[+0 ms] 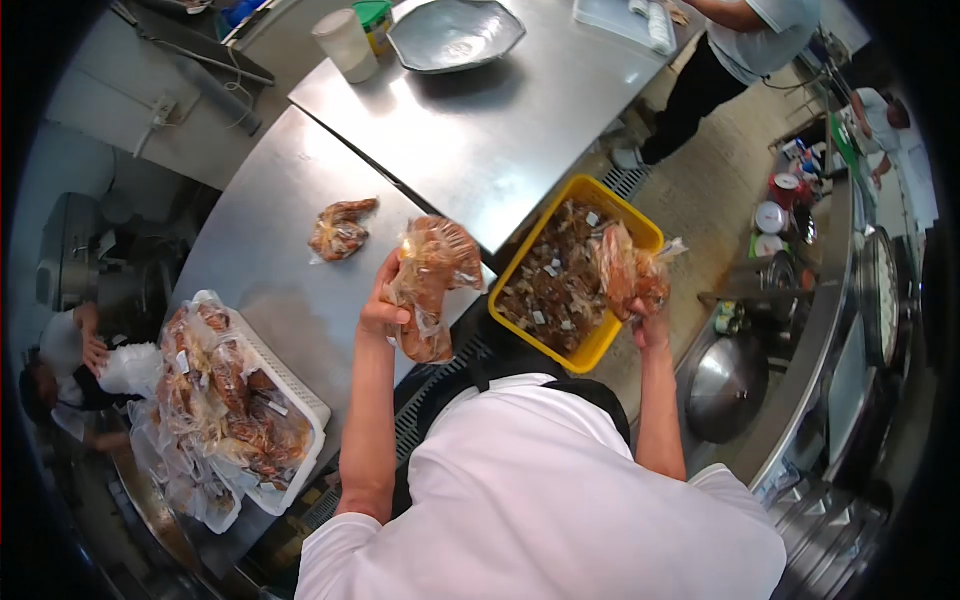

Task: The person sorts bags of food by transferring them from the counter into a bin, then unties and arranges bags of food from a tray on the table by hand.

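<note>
My left hand (382, 306) is closed on a clear plastic bag of reddish-brown cooked meat (436, 270), held up over the front edge of the steel table. My right hand (651, 326) grips another bag of meat (630, 270), above the right side of a yellow crate (508, 322). Many small bagged pieces with white labels fill that crate. A smaller bag of meat (341, 231) lies on the table beyond my left hand. To the left, a white plastic basket (312, 402) is heaped with more bagged meat (225, 375), some plastic hanging over its side.
A silver octagonal tray (455, 35), a white-lidded tub (346, 46) and a green-lidded tub (374, 22) stand on the far steel table (470, 130). A co-worker (745, 45) stands beyond it. Another person (75, 370) is at far left. Shelves and a large metal lid (727, 388) are at right.
</note>
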A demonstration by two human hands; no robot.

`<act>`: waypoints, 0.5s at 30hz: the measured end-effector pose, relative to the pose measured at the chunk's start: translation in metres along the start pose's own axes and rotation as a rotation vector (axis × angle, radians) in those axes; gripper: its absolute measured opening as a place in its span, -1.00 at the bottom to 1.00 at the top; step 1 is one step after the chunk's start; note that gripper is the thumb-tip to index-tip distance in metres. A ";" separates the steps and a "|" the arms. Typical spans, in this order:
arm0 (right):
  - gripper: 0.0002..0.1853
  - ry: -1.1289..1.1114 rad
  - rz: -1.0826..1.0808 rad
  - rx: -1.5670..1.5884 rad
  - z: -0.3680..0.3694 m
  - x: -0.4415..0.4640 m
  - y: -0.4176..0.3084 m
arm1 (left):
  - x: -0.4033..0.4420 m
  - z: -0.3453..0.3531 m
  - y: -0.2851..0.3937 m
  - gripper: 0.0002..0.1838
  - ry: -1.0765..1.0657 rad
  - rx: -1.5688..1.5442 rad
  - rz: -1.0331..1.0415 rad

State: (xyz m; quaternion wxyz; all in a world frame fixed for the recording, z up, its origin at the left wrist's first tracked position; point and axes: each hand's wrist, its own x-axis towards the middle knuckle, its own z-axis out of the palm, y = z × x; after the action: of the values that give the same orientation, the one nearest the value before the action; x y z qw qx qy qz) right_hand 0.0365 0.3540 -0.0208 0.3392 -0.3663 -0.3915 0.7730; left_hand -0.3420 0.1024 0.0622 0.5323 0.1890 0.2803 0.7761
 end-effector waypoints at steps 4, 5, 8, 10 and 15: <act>-0.46 0.156 -0.380 -0.218 0.003 -0.002 -0.040 | 0.030 0.058 -0.005 -0.12 -0.242 0.269 0.028; -0.47 0.185 -0.466 -0.264 0.004 -0.005 -0.046 | 0.040 0.067 -0.009 -0.13 -0.341 0.465 0.083; -0.33 0.089 -0.396 -0.332 0.009 -0.017 -0.048 | 0.069 0.093 -0.038 -0.32 -0.475 0.903 0.236; -0.15 0.177 -0.180 -0.320 -0.019 -0.010 -0.006 | 0.076 0.080 -0.089 -0.36 -0.436 1.004 0.134; -0.36 -0.137 -0.011 -1.717 -0.039 0.011 0.045 | 0.035 0.043 -0.105 -0.37 -0.237 1.374 -0.161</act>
State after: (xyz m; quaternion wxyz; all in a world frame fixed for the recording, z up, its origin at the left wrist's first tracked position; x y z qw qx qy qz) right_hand 0.0529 0.3561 -0.0788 -0.0760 -0.4468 -0.8617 0.2281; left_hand -0.2535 0.1739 0.0279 0.3750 0.5444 0.6606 0.3558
